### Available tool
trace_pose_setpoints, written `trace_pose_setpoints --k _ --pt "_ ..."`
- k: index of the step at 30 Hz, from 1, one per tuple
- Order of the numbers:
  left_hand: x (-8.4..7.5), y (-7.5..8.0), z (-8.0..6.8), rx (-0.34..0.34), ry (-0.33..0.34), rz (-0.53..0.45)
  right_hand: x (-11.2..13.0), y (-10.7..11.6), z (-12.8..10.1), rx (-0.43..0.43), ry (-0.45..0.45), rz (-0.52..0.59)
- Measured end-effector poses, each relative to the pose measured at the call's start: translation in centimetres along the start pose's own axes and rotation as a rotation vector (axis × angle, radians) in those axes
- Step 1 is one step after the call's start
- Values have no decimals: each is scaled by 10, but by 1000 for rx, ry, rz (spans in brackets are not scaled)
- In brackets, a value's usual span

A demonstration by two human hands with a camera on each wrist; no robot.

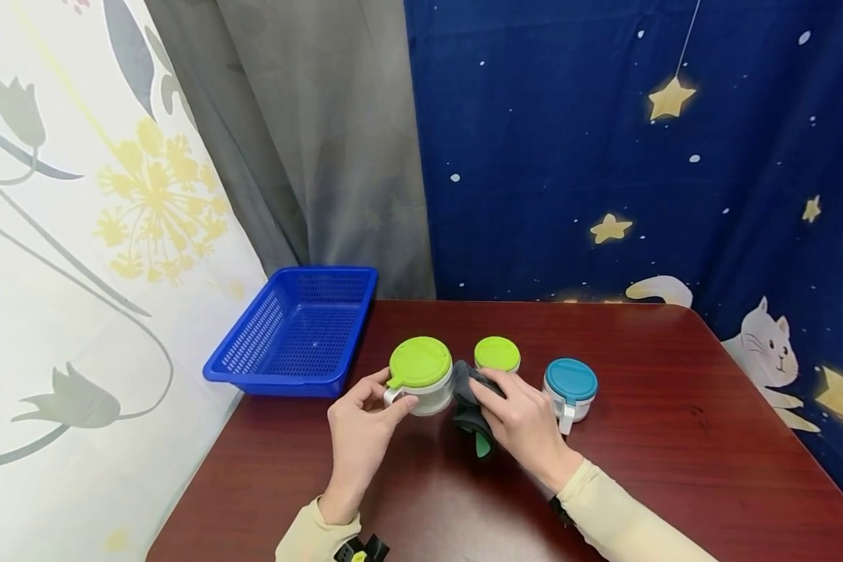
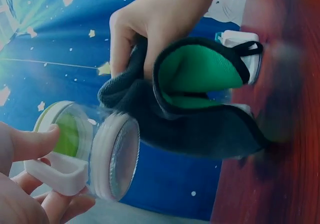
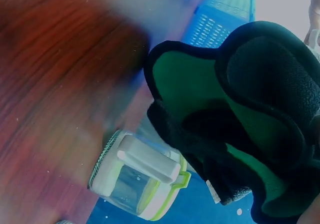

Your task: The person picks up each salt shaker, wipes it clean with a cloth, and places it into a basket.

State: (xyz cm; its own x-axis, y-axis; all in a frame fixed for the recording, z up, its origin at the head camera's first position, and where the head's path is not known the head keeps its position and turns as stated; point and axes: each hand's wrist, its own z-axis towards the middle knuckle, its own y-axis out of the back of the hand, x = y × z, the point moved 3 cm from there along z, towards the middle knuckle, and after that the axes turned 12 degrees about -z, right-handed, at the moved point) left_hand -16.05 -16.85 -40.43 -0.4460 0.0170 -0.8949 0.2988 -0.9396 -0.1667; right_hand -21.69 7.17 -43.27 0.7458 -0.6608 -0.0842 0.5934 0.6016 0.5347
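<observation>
My left hand (image 1: 361,437) grips the white handle of a clear jar (image 1: 432,400) with a lime-green lid. The jar is raised over the table, and its round base shows in the left wrist view. In my right hand (image 1: 527,421) is a bunched dark grey cloth (image 2: 145,104) with a green underside and black edging. The cloth lies right at the jar's side in the head view, its lower folds hanging down. A smaller green-lidded jar (image 1: 497,355) stands behind the right hand, and a blue-lidded jar (image 1: 571,381) stands to its right, handle toward me.
A blue perforated basket (image 1: 281,385) sits at the table's back left. The dark red-brown table (image 1: 674,437) reaches back to a grey curtain (image 1: 344,156) and a navy star-patterned curtain (image 1: 548,140). A floral white cloth (image 1: 98,328) hangs along the left side.
</observation>
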Motion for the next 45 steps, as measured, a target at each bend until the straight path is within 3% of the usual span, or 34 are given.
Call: trace_pose_setpoints --k 4,11,19,33,38,45 --pt "-2 -4 -1 53 1 14 -2 1 -2 -32 -11 3" --pt "-27 -13 -5 102 5 59 -3 4 -3 -102 -41 1" --pt "-27 -9 -4 99 19 62 -2 6 0 -88 -88 33" --pt "-27 -7 -9 148 33 64 -10 18 26 -100 -224 135" --pt "-25 -8 -10 165 25 38 -13 25 38 -89 -178 117" --pt "-27 -9 -11 147 -41 13 -9 31 42 -53 -78 45"
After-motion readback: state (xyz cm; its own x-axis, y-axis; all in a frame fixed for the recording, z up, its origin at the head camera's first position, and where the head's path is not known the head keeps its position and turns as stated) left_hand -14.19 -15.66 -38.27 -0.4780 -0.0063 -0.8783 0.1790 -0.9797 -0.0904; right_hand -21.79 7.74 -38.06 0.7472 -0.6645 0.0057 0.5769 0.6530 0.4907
